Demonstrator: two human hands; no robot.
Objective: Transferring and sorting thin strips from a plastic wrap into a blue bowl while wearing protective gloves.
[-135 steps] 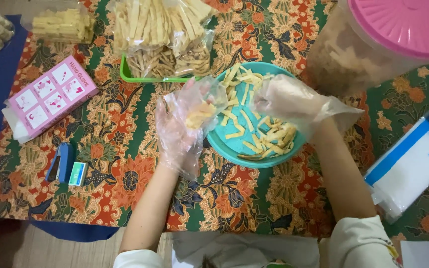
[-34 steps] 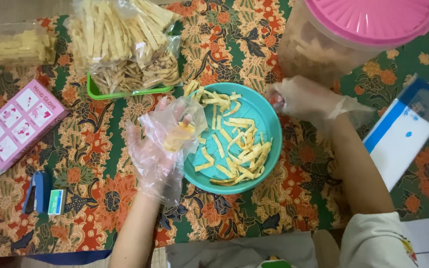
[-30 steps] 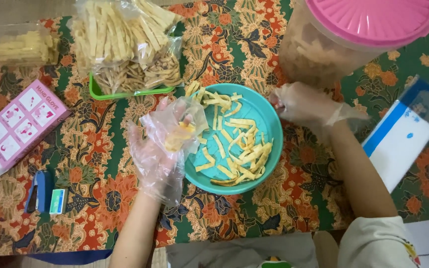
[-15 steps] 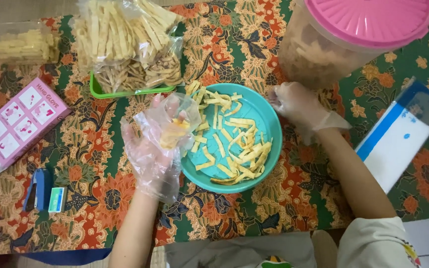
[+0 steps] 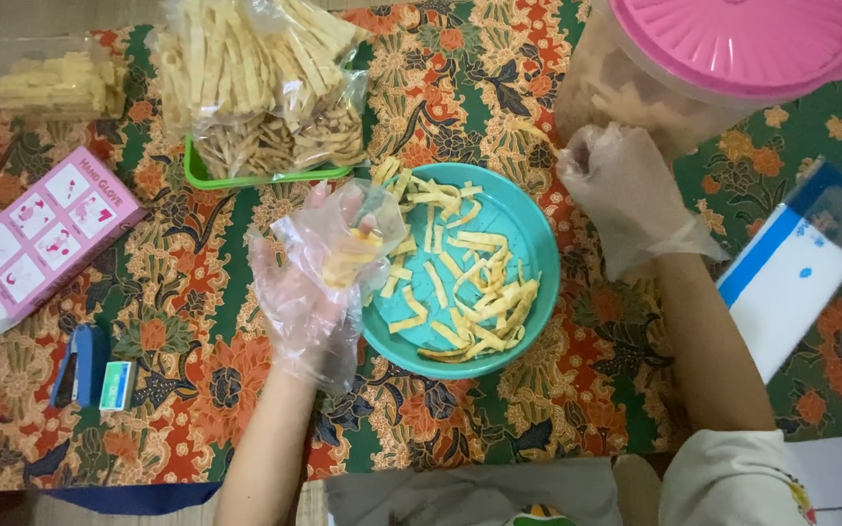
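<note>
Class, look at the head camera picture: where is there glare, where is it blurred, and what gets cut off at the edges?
Head view: even, soft light with faint shadows; glare on the clear plastic bags of strips; the right hand looks slightly soft beside the sharper teal plate; the pink-lidded jar is cropped by the top edge; the left hand holds a clear bag.

A pink rectangular cardboard glove box [image 5: 43, 232] lies far left; a blue stapler [image 5: 78, 364] sits below it; a blue-and-white flat packet [image 5: 793, 282] lies far right.
</note>
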